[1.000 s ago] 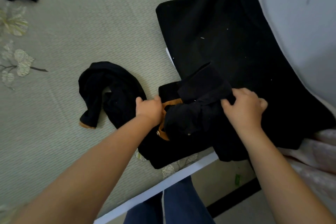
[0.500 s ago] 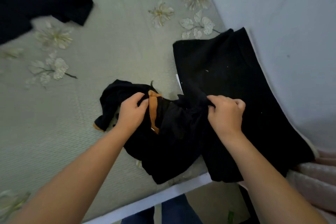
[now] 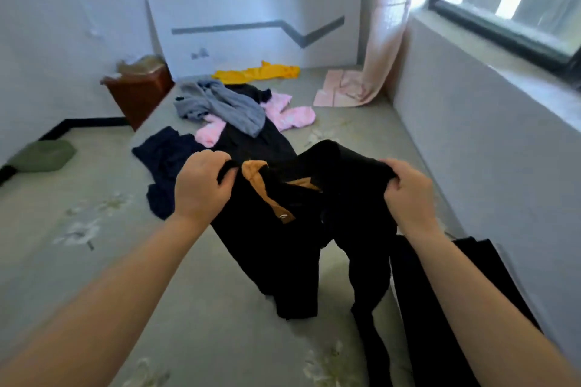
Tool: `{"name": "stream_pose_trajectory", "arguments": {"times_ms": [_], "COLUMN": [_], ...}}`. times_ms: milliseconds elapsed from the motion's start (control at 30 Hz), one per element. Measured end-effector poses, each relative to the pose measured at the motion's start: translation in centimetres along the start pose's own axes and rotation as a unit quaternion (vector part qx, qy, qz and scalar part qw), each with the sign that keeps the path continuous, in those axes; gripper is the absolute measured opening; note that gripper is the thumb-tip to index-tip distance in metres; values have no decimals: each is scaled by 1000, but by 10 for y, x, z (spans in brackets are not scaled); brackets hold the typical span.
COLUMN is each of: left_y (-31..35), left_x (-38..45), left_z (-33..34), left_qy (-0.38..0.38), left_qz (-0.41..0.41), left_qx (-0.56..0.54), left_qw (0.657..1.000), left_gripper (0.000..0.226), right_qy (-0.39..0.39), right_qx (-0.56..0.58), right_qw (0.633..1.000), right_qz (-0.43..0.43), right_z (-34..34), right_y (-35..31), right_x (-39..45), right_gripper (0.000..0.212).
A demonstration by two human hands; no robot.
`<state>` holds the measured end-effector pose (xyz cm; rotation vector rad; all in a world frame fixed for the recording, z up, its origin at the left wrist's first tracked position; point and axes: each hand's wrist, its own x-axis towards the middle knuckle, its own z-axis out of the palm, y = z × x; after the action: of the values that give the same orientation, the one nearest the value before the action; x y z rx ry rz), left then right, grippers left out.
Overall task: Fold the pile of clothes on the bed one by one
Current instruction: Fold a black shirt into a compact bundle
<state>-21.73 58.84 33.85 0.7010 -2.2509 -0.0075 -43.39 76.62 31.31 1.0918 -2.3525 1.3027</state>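
I hold up a black garment [image 3: 283, 248] with an orange-brown collar lining above the bed. My left hand [image 3: 201, 188] grips its top edge beside the collar. My right hand [image 3: 405, 192] grips the other top corner. The cloth hangs down between my hands and its lower end reaches the mattress [image 3: 94, 245]. A folded black garment [image 3: 440, 308] lies flat at the right by the wall. Farther up the bed lies the pile: a dark navy piece [image 3: 166, 154], a grey piece [image 3: 226, 104], pink pieces [image 3: 292, 113], another black piece [image 3: 261, 141] and a yellow piece [image 3: 257, 72].
A brown bin [image 3: 138, 88] stands at the bed's far left corner. A green cushion [image 3: 44, 154] lies on the floor at left. A pink curtain [image 3: 371, 56] hangs down onto the bed's far right. The window wall [image 3: 487, 135] runs along the right.
Both hands have lifted the black garment off the mattress and spread its top edge apart. My head has tipped up, so the far pile and the room show.
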Motion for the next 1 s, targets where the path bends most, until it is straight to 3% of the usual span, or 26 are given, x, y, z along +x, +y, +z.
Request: {"name": "stream_pose_trajectory", "arguments": {"times_ms": [167, 400, 567, 800, 933, 1000], "left_y": [-23, -50, -71, -121, -167, -191], "left_x": [-45, -132, -141, -139, -129, -117], "left_z": [-93, -180, -209, -167, -95, -46], "left_qy": [89, 188, 222, 144, 57, -9], "left_qz": [12, 14, -24, -36, -43, -87], "left_qx": [41, 126, 125, 157, 183, 181], "left_qw": [995, 974, 967, 976, 981, 980], "left_gripper": [32, 10, 12, 14, 24, 29], "right_qy": [47, 108, 69, -90, -177, -197], "right_qx": [-26, -38, -38, -132, -170, -169], "right_qw": [998, 993, 997, 986, 967, 962], "right_qz": [-28, 21, -2, 41, 70, 87], "right_z": [-31, -64, -70, 4, 97, 154], "right_y": [-85, -170, -208, -189, -141, -112], "right_x": [-33, -112, -117, -79, -46, -24], "right_gripper": [30, 31, 30, 32, 27, 30]}}
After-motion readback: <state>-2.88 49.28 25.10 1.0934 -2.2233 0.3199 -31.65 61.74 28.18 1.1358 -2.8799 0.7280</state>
